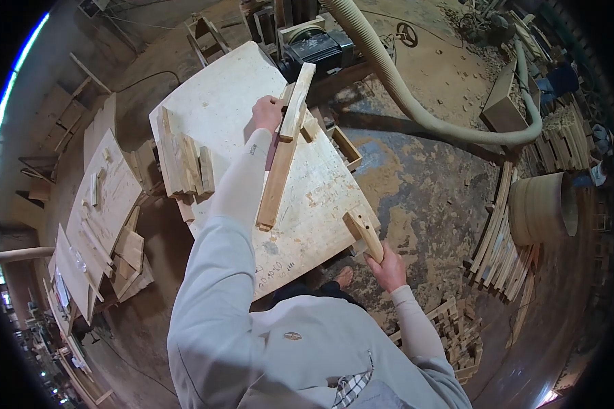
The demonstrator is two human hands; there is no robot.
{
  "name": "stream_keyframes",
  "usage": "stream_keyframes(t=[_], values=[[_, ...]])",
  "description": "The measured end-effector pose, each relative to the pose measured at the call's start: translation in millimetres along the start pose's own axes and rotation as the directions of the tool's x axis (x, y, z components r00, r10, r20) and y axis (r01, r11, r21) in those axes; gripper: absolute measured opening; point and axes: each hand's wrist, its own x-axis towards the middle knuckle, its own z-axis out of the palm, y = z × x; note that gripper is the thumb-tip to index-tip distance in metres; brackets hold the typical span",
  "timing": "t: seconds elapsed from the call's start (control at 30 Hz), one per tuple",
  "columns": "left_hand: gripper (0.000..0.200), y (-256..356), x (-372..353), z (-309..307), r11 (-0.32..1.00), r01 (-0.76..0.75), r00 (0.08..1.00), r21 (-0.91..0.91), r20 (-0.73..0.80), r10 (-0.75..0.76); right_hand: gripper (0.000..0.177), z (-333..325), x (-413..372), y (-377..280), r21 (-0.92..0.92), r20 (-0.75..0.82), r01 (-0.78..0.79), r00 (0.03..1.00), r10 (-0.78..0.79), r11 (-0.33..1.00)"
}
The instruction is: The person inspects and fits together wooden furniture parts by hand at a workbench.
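My left hand (268,113) is closed at the upper part of a long wooden piece (280,177) that lies on the pale worktable (218,88). A shorter light wooden block (295,112) rests against that piece beside my fingers; which of the two my fingers grip is hard to tell. Over the table's right corner, my right hand (389,268) is wrapped round the lower end of a wooden mallet-like tool (367,235). Its wider head points up and left, near the table edge.
Wooden pieces (184,160) are stacked at the table's left edge. Beyond the table stand a motor (317,51) and a thick hose (389,82). An open wooden box (346,146) is at the right edge. Long strips (494,238) and a round drum (535,208) stand farther right.
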Motion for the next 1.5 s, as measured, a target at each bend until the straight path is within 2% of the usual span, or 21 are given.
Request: stream_keyframes(t=[0.13, 0.37, 0.63, 0.7, 0.97, 1.23, 1.3, 1.5], values=[[0.027, 5.6, 20.2, 15.5, 0.999, -0.026, 0.999, 0.02, -0.047, 0.027, 0.044, 0.0, -2.5, -9.0, 0.024, 0.017, -0.033, 0.999, 0.032, 0.999], [0.025, 18.2, 39.7, 8.9, 0.998, 0.05, 0.997, -0.046, -0.05, -0.052, 0.041, -0.3, 4.6, -7.2, -0.02, 0.003, 0.024, 1.0, -0.024, 1.0], [0.025, 15.4, 28.6, 11.7, 0.999, 0.015, 0.995, -0.042, -0.097, -0.019, 0.039, 2.9, -3.5, -0.9, -0.037, 0.018, 0.036, 0.999, -0.035, 0.999], [0.025, 13.5, 43.5, 12.8, 0.998, 0.007, 0.996, -0.069, -0.09, -0.013, 0.038, 3.4, 6.3, -11.8, 0.015, 0.017, 0.007, 1.0, -0.007, 1.0], [0.026, -5.7, 131.6, 3.1, 0.998, 0.027, 0.998, -0.052, -0.062, -0.03, 0.04, 13.5, 69.0, -64.5, -0.008, 0.007, 0.006, 1.0, -0.006, 1.0], [0.023, -2.6, 130.9, 9.0, 1.0, -0.005, 0.992, 0.021, -0.13, 0.008, 0.044, 19.8, 69.4, -59.3, 0.08, -0.051, 0.06, 0.997, -0.056, 0.995], [0.024, 4.9, 123.6, 7.3, 0.998, 0.049, 0.992, -0.024, -0.114, -0.052, 0.047, 20.3, 69.6, -58.8, 0.095, -0.059, 0.042, 0.998, -0.036, 0.995], [0.026, 2.6, 117.3, 21.4, 1.0, -0.028, 0.99, -0.001, -0.136, 0.028, 0.047, 21.0, 66.0, -54.2, 0.082, -0.07, 0.039, 0.997, -0.033, 0.996]])
